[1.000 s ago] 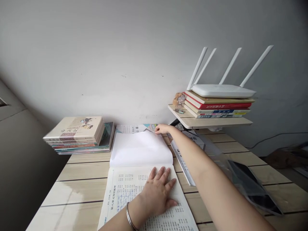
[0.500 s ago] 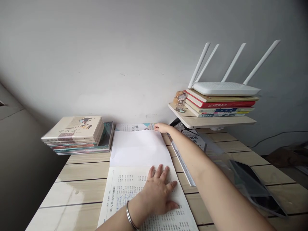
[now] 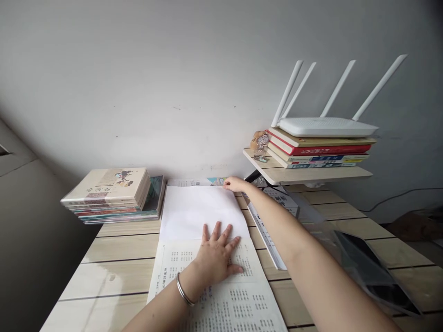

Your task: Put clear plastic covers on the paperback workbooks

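An open book point(image 3: 221, 295) with printed Chinese text lies on the wooden table, and a blank white sheet or page point(image 3: 197, 212) covers its far half. My left hand point(image 3: 216, 251), with a metal bangle point(image 3: 183, 290) on the wrist, presses flat with spread fingers on the printed page, fingertips over the white sheet's near edge. My right arm reaches across, and my right hand point(image 3: 235, 184) rests at the far right corner of the white sheet. I cannot tell whether those fingers grip the paper. The book's far part is hidden under the sheet.
The plank table point(image 3: 117, 246) carries a book stack point(image 3: 107, 193) at the left and a booklet point(image 3: 266, 235) by the open book. A tablet in a plastic sleeve point(image 3: 367, 272) lies at the right. A wall shelf point(image 3: 311, 175) holds books point(image 3: 318, 150) and a white router point(image 3: 327, 127).
My left hand has slid forward and leftward across the printed page onto the sheet's near edge. The white sheet lies flatter than before. My right hand stays at the far corner.
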